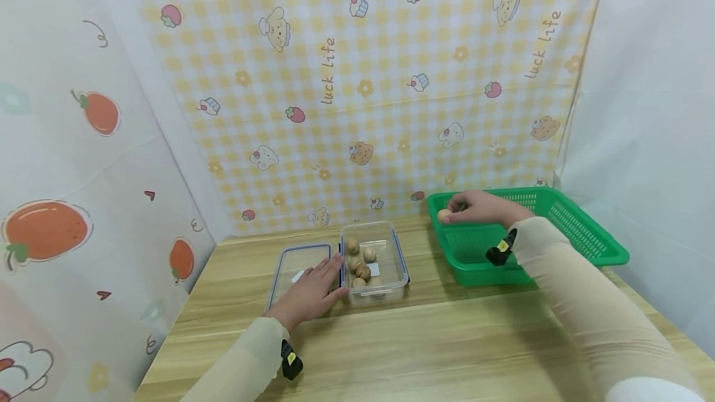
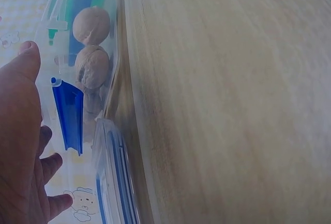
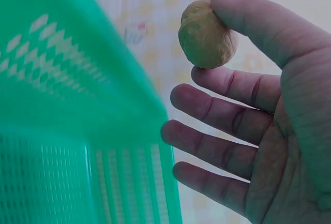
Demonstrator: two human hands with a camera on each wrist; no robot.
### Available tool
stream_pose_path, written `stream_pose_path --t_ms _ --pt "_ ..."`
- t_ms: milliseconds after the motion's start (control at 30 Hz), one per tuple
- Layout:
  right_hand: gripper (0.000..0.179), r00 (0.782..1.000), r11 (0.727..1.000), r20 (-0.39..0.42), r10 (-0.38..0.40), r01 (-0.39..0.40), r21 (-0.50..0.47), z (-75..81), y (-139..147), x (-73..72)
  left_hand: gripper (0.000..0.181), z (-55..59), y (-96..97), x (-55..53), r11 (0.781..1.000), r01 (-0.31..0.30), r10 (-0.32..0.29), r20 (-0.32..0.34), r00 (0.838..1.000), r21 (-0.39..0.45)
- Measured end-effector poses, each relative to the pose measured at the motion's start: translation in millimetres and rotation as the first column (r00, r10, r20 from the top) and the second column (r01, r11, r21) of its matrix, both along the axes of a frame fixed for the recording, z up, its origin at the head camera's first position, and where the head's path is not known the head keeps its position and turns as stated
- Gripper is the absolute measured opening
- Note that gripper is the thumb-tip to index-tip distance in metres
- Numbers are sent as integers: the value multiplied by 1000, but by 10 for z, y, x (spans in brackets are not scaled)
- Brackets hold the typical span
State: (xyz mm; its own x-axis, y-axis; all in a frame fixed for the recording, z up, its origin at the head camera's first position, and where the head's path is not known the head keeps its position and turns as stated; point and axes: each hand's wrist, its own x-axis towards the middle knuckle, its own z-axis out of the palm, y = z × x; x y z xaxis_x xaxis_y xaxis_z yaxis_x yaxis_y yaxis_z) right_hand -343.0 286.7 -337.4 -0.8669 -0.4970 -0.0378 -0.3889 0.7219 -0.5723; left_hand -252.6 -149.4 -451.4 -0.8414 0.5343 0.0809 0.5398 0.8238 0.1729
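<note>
A walnut (image 3: pixel 207 35) is pinched between the thumb and index finger of my right hand (image 1: pixel 480 208), over the left rim of the green basket (image 1: pixel 463 275). In the right wrist view the other fingers are spread beneath it. My left hand (image 1: pixel 314 290) lies with extended fingers against the left side of a clear plastic box (image 1: pixel 385 293). Several walnuts (image 1: pixel 363 273) sit inside that box, along with a small white packet (image 1: pixel 373 270). In the left wrist view, a blue clip flap (image 2: pixel 70 115) hangs from the box's side.
The clear lid (image 1: pixel 285 265) with a blue seal lies left of the box, partly under my left hand. A wooden table (image 1: pixel 391 352) carries everything. Behind it hangs a checked cloth (image 1: pixel 335 141), and a white curtain (image 1: pixel 659 141) stands at the right.
</note>
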Motion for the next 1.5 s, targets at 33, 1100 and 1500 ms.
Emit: stream_pose_path --t_ms 33,1100,1500 --pt "41 1000 1000 -1 10 -10 -5 -5 -63 -9 78 -4 0 1 1000 0 0 -4 1000 -2" --pt "37 990 990 28 135 -134 -33 -404 -1224 -124 79 20 -44 -7 1000 -23 23 25 999 8" --pt "52 994 993 -44 104 -106 -49 -361 -1671 -160 76 93 -417 -108 988 -114 112 24 993 102"
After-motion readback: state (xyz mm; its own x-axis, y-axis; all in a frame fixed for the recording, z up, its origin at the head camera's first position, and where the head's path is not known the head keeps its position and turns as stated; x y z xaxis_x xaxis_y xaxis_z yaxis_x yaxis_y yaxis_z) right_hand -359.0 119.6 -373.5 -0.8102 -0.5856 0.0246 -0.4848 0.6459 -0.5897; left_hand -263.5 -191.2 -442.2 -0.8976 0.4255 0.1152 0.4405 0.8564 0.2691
